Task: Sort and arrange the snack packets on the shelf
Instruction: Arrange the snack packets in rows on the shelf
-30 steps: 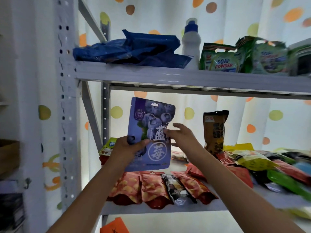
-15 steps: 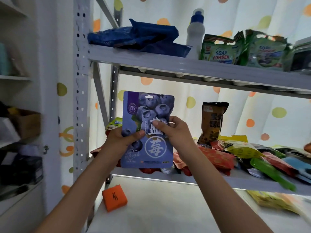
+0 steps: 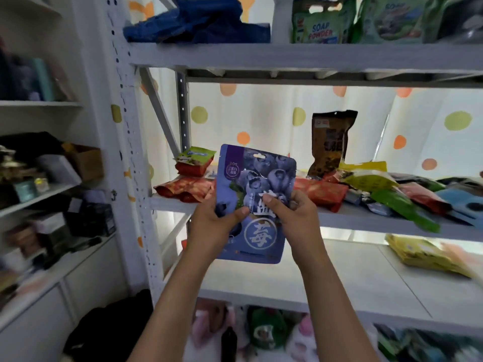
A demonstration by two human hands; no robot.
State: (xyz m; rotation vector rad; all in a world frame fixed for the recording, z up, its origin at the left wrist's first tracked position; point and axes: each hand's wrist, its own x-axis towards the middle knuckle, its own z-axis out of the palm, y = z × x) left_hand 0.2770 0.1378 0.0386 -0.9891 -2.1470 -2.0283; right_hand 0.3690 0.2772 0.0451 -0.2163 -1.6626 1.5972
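Note:
A purple blueberry snack packet (image 3: 257,176) is held upright in front of the middle shelf (image 3: 366,222). My left hand (image 3: 214,226) grips its lower left side with the thumb across the front. My right hand (image 3: 292,214) pinches its right middle. On the shelf behind lie red packets (image 3: 187,188), a green-topped packet (image 3: 194,159) at the back left, an upright brown packet (image 3: 330,142), and a loose heap of yellow, green, red and blue packets (image 3: 397,190) to the right.
The top shelf (image 3: 287,57) carries blue bags, a white bottle and green soap powder bags. A yellow packet (image 3: 423,253) lies on the lower shelf at right. A perforated shelf post (image 3: 128,152) stands at left, with a cluttered white cabinet beyond it. Soft toys sit below.
The blueberry packet and both hands have come down and toward me, away from the shelf. My view has dropped, so the lower shelf and the toys beneath now show.

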